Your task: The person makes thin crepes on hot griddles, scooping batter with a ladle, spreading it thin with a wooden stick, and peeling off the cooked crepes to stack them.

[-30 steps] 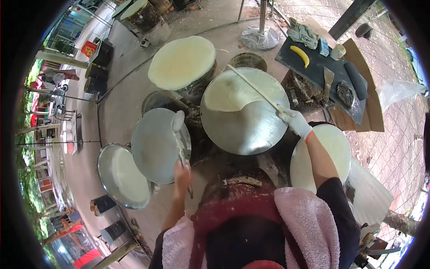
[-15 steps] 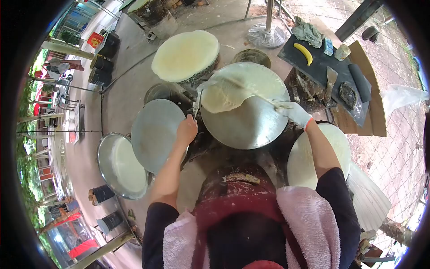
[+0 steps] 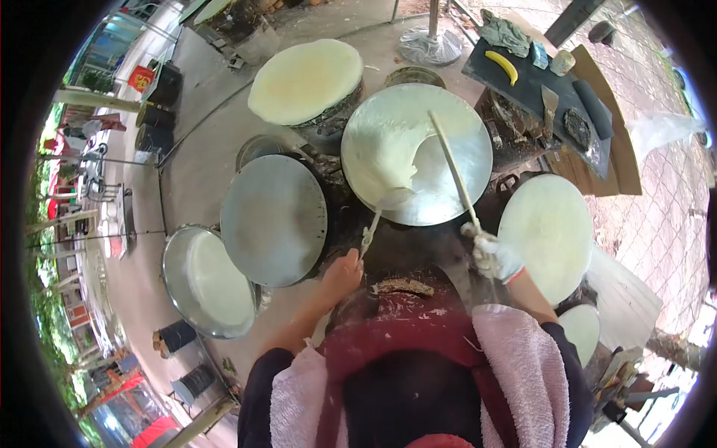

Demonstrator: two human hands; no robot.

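Note:
My left hand (image 3: 342, 278), bare, is closed round the handle of a scoop (image 3: 394, 199), whose head is at the near edge of the middle griddle (image 3: 454, 187). Pale batter (image 3: 381, 145) covers the left and far parts of that round metal plate; bare metal shows toward the near right. In a white glove, my right hand (image 3: 494, 256) grips a long wooden stick (image 3: 450, 160) that reaches up over the griddle. Whether the stick's far end touches the plate, I cannot tell.
Left stands a bare griddle (image 3: 272, 224), beside a metal basin (image 3: 175, 287) of pale batter. Pale round sheets cover the far griddle (image 3: 306, 82) and right griddle (image 3: 549, 231). A banana (image 3: 502, 67) and a scraper (image 3: 550, 108) lie on a dark board (image 3: 478, 67).
Both hands have drawn back toward my body, the left one also moving right. The wooden stick now points away from me over the plate. The batter's outline has changed.

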